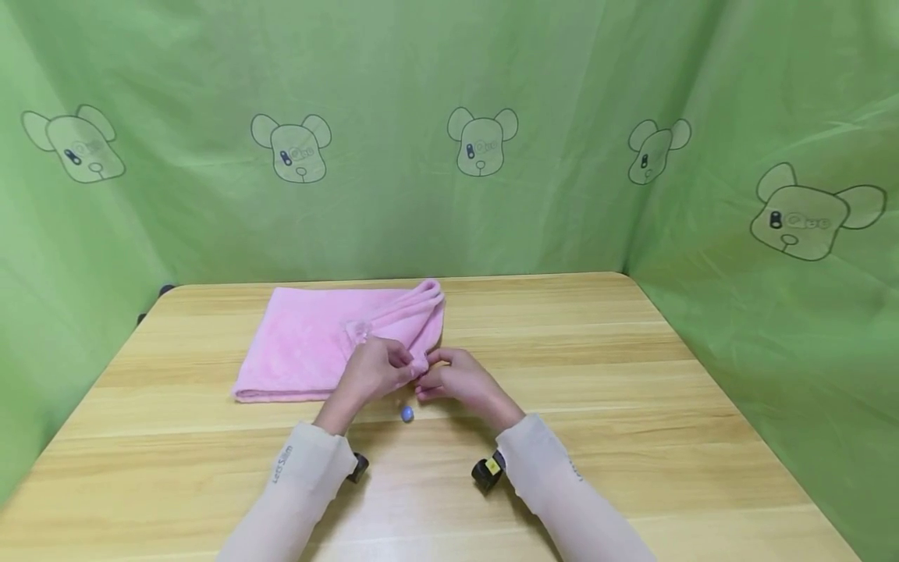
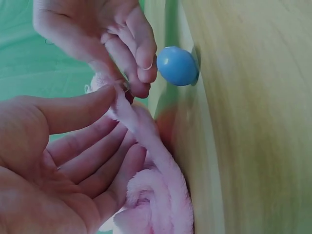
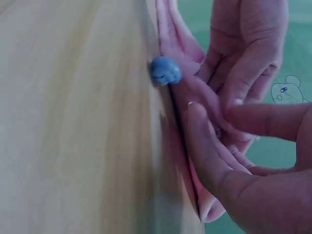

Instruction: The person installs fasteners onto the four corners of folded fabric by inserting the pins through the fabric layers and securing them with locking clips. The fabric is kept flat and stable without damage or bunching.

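Note:
A pink plush cloth (image 1: 302,343) lies folded on the table, its right side bunched up and raised. My left hand (image 1: 375,368) pinches the edge of the cloth near its front right corner, thumb on top. From the other side my right hand (image 1: 463,382) holds the same corner between thumb and fingers, its fingertips close to the left ones. A tiny shiny piece (image 2: 126,87) shows at the cloth's corner between the hands. Just in front of them a small, rounded blue object (image 1: 407,414) rests on the table; its side looks lumpy in the right wrist view.
A crumpled transparent piece (image 1: 358,329) lies on the cloth, behind the left hand. The wooden table (image 1: 597,453) reaches back to green curtains (image 1: 393,218) printed with bear heads, which stand around its back and sides.

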A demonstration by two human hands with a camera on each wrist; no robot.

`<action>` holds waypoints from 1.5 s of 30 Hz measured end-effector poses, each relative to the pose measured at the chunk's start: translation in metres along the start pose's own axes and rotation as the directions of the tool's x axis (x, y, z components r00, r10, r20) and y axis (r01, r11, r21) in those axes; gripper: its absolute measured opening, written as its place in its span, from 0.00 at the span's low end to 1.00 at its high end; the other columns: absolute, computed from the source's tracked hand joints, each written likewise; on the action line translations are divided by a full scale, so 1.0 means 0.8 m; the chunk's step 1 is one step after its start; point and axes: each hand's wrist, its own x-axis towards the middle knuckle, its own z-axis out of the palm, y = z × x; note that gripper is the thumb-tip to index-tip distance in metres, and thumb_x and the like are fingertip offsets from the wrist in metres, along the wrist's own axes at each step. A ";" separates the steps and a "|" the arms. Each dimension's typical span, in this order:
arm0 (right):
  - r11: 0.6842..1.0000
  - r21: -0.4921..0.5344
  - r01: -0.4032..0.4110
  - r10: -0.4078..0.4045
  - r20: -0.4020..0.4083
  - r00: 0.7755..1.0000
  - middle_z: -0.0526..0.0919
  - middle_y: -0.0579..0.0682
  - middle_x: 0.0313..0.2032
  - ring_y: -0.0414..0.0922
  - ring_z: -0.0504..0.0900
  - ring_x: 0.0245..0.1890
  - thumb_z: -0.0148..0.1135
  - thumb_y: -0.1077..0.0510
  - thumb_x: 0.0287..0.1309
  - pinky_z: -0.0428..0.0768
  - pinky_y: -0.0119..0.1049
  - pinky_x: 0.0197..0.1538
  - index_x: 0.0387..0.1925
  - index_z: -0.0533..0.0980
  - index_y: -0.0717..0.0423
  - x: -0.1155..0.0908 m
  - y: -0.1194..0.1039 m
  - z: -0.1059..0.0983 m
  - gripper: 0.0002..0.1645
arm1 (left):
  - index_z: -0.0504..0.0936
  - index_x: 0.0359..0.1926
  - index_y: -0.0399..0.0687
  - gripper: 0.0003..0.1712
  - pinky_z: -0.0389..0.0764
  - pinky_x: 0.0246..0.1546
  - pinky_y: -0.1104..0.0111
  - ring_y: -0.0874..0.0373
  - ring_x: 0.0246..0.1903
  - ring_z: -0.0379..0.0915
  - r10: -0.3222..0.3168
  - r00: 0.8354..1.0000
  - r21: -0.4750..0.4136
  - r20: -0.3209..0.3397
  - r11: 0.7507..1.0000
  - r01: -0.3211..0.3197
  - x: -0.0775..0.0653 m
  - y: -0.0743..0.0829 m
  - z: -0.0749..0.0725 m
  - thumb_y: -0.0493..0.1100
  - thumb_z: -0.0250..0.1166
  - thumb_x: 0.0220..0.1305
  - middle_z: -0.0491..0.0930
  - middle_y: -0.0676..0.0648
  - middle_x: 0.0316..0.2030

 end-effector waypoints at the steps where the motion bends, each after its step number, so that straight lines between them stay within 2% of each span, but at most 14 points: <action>1: 1.000 0.006 -0.002 0.002 0.010 1.000 0.79 0.72 0.42 0.58 0.82 0.40 0.56 0.73 0.60 0.82 0.44 0.48 0.46 0.70 0.74 -0.001 -0.001 0.000 0.12 | 0.85 0.29 0.45 0.05 0.82 0.30 0.65 0.60 0.24 0.78 0.005 1.000 0.004 -0.010 1.000 -0.005 0.000 0.000 0.001 0.41 0.74 0.54 0.84 0.50 0.25; 5: 1.000 0.003 -0.010 0.010 0.016 1.000 0.79 0.72 0.43 0.61 0.81 0.43 0.55 0.64 0.69 0.81 0.45 0.48 0.46 0.69 0.74 0.001 -0.002 0.001 0.13 | 0.85 0.28 0.45 0.05 0.82 0.29 0.64 0.60 0.22 0.78 0.019 0.999 0.010 -0.040 1.000 -0.019 0.000 -0.001 0.003 0.36 0.74 0.51 0.84 0.49 0.23; 9: 0.999 -0.019 -0.025 0.024 -0.032 0.999 0.80 0.70 0.41 0.60 0.82 0.41 0.52 0.62 0.71 0.83 0.42 0.44 0.44 0.70 0.74 0.004 0.001 0.002 0.14 | 0.84 0.27 0.44 0.05 0.82 0.28 0.65 0.60 0.22 0.77 0.022 0.999 0.000 -0.048 1.000 -0.022 0.000 -0.001 0.005 0.35 0.74 0.49 0.83 0.50 0.22; 16: 0.999 -0.008 -0.036 0.036 -0.043 0.998 0.81 0.70 0.39 0.58 0.83 0.38 0.50 0.64 0.71 0.83 0.43 0.44 0.42 0.72 0.75 0.004 0.003 0.003 0.13 | 0.85 0.27 0.43 0.05 0.82 0.27 0.65 0.61 0.22 0.78 0.034 0.998 -0.013 -0.052 0.999 -0.034 0.001 -0.001 0.006 0.34 0.74 0.49 0.83 0.50 0.22; 24: 1.000 -0.001 -0.030 0.030 -0.067 0.997 0.82 0.68 0.38 0.55 0.83 0.36 0.52 0.66 0.69 0.83 0.42 0.44 0.39 0.73 0.73 0.004 0.006 0.002 0.10 | 0.86 0.27 0.43 0.04 0.82 0.27 0.65 0.61 0.22 0.78 0.054 0.998 -0.016 -0.043 0.998 -0.055 0.001 -0.001 0.006 0.34 0.74 0.49 0.84 0.49 0.23; 32: 1.000 0.016 -0.008 0.010 -0.119 0.993 0.81 0.63 0.34 0.53 0.84 0.33 0.53 0.70 0.64 0.84 0.42 0.44 0.34 0.73 0.72 0.004 0.009 0.001 0.05 | 0.85 0.28 0.45 0.05 0.82 0.32 0.65 0.61 0.24 0.78 0.016 1.000 -0.010 0.020 1.000 -0.015 0.000 0.005 0.003 0.36 0.75 0.50 0.84 0.51 0.24; 39: 0.999 0.032 0.001 0.003 -0.134 0.991 0.81 0.61 0.31 0.50 0.84 0.30 0.54 0.71 0.63 0.84 0.40 0.41 0.33 0.72 0.72 0.006 0.012 0.000 0.04 | 0.82 0.23 0.47 0.07 0.79 0.28 0.66 0.60 0.22 0.74 -0.002 1.000 0.040 0.005 0.999 0.002 -0.004 0.014 -0.004 0.35 0.73 0.51 0.79 0.53 0.21; 42: 0.999 0.048 0.005 0.001 -0.134 0.991 0.81 0.60 0.30 0.49 0.84 0.29 0.54 0.71 0.63 0.84 0.39 0.40 0.32 0.72 0.72 0.007 0.012 -0.001 0.04 | 0.80 0.21 0.47 0.09 0.77 0.27 0.65 0.58 0.21 0.72 0.012 0.999 0.089 0.038 0.996 -0.015 -0.008 0.020 -0.008 0.34 0.71 0.51 0.78 0.53 0.19; 45: 0.999 0.053 0.008 -0.001 -0.132 0.991 0.81 0.60 0.30 0.49 0.84 0.29 0.54 0.71 0.63 0.84 0.40 0.41 0.33 0.72 0.71 0.006 0.011 -0.002 0.04 | 0.79 0.22 0.47 0.09 0.77 0.29 0.64 0.57 0.23 0.72 -0.015 0.989 0.141 0.149 0.990 -0.006 -0.013 0.027 -0.012 0.36 0.72 0.51 0.77 0.53 0.20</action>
